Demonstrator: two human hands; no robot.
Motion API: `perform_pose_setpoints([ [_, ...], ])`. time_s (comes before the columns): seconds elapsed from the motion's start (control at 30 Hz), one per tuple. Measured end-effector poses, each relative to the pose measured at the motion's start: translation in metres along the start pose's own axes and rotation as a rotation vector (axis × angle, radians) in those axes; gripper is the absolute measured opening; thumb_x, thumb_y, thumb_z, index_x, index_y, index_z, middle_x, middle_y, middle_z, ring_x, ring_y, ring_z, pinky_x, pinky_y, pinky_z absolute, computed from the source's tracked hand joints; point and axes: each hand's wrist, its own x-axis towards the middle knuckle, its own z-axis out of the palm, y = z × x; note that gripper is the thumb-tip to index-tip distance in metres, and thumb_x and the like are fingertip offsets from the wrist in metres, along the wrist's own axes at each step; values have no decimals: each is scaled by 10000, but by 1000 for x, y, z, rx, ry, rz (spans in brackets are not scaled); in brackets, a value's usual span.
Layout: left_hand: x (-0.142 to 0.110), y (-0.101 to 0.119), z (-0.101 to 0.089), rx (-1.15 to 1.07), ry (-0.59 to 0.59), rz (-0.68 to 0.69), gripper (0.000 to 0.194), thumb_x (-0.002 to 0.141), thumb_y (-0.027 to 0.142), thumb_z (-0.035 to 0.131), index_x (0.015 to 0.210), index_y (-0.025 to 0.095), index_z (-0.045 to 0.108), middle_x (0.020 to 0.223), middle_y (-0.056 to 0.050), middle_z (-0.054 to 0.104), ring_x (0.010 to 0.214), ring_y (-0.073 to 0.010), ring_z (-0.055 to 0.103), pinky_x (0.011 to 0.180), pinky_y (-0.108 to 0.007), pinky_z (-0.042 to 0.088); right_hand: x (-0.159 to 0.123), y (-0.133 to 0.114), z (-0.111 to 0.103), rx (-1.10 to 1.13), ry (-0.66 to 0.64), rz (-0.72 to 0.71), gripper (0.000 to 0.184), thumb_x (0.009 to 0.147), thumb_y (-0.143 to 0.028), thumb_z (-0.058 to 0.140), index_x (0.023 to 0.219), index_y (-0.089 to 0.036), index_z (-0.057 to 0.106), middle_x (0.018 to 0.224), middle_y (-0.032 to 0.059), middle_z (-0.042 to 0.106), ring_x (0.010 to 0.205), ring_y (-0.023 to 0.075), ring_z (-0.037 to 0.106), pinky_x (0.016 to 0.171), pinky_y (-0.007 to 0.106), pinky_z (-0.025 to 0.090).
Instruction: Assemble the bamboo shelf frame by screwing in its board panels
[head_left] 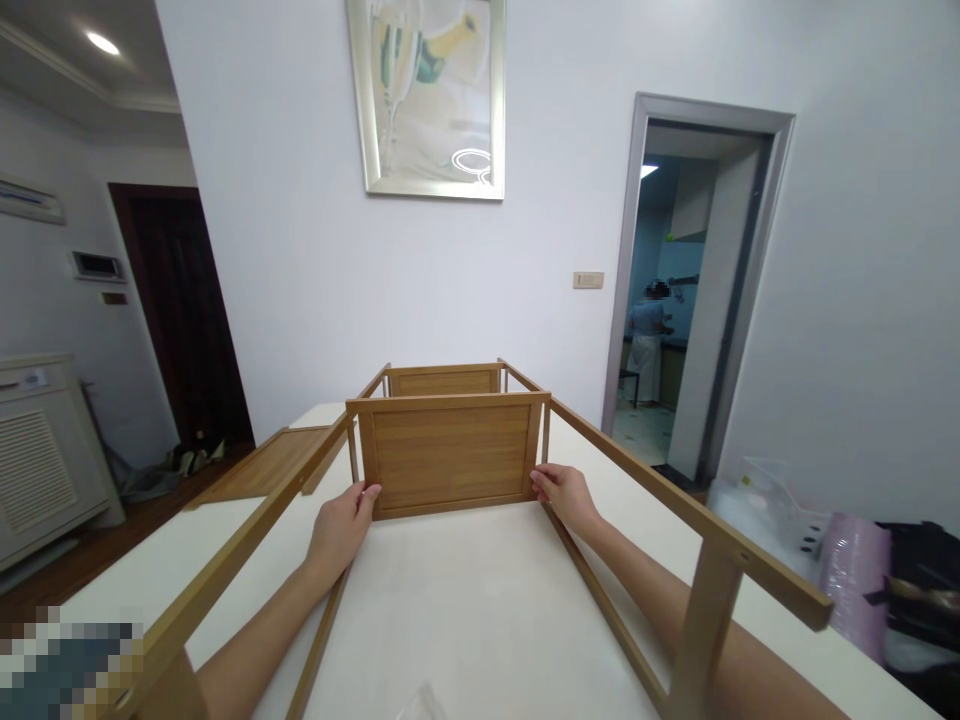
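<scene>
A wooden frame (622,440) with long side rails lies on a white table (465,610), reaching away from me. Across its middle stands a wooden panel (450,450), upright between the rails. My left hand (345,525) pinches the panel's lower left edge, thumb on the near face. At the lower right corner my right hand (566,495) grips the same panel between thumb and fingers. Both forearms pass between the upper and lower rails. A second wooden panel (442,382) closes the far end of the frame.
Another wooden panel (262,465) lies flat on the table at the left. A pink plastic-wrapped roll (855,585) and clear plastic packaging (772,510) sit right of the table. Through the doorway (637,250) a person (646,335) stands in another room. A white cabinet (52,450) stands left.
</scene>
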Motion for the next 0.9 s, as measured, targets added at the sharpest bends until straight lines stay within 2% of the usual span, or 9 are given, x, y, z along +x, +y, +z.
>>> perform_pose_setpoints([
  [0.27, -1, 6, -3, -80, -32, -48, 348, 919, 487, 385, 729, 242, 545, 591, -6, 665, 635, -226, 652, 654, -298, 422, -1, 4, 0, -99, -36, -16, 281, 769, -411, 583, 579, -213, 641, 537, -7, 629, 488, 155, 551, 532, 267, 416],
  [0.47, -1, 8, -4, -162, -68, -58, 418, 924, 529, 370, 707, 233, 570, 572, 27, 662, 466, -164, 570, 561, -268, 427, 1, 6, -3, -113, -16, -31, 287, 784, -409, 572, 584, -215, 640, 535, -5, 619, 481, 156, 540, 542, 277, 407],
  [0.6, 0, 6, -5, -145, -71, -40, 457, 918, 535, 395, 618, 229, 555, 543, 16, 640, 543, -172, 596, 607, -261, 416, 3, 7, -4, -89, 8, -39, 276, 791, -435, 569, 657, -213, 664, 583, 2, 626, 510, 162, 549, 551, 283, 414],
  [0.77, 2, 2, -7, -91, -97, -31, 443, 911, 530, 411, 622, 233, 565, 512, 9, 609, 557, -191, 593, 606, -262, 386, 2, 9, -4, -89, -29, -53, 286, 791, -427, 563, 607, -216, 625, 549, -2, 585, 505, 159, 518, 527, 274, 393],
  [0.9, 5, 0, -9, -45, -109, -32, 408, 895, 525, 429, 689, 234, 626, 673, -38, 700, 673, -225, 629, 620, -268, 377, 2, 9, -5, -110, -49, -61, 291, 802, -432, 551, 607, -221, 600, 546, -3, 581, 498, 158, 508, 521, 271, 386],
])
